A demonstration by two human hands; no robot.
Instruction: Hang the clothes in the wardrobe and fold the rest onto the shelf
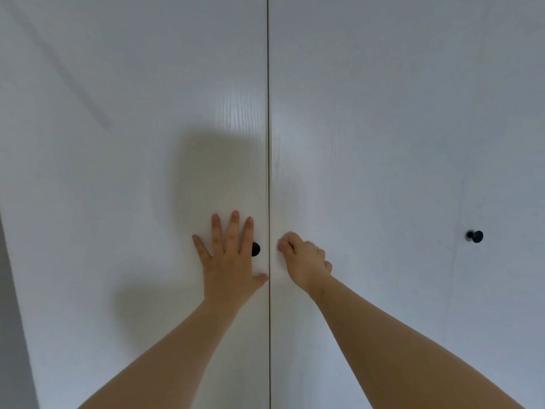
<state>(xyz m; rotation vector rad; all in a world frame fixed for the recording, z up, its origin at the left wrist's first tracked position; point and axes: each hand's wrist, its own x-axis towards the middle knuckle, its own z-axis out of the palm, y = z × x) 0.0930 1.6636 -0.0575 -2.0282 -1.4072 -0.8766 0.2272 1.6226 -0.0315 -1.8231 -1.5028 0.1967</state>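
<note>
Filling nearly the whole view, the white wardrobe was seen close up from the front. Its left door and right door were shut and met at a thin dark seam that ran from top to bottom of the view. The left hand was laid flat on the left door just beside the seam, with its fingers straight and spread and nothing held in it. A black knob was partly covered by the edge of that hand, and the thumb tip was placed right at the seam. The right hand was set against the right door just across the seam, with its fingers curled in toward the panel. What was gripped under those fingers, if anything, could not be told, since that spot was hidden by the hand itself. A second black knob was seen far off to the right, well apart from both hands. A soft shadow was cast on the left door above the left hand. Both forearms were bare.
</note>
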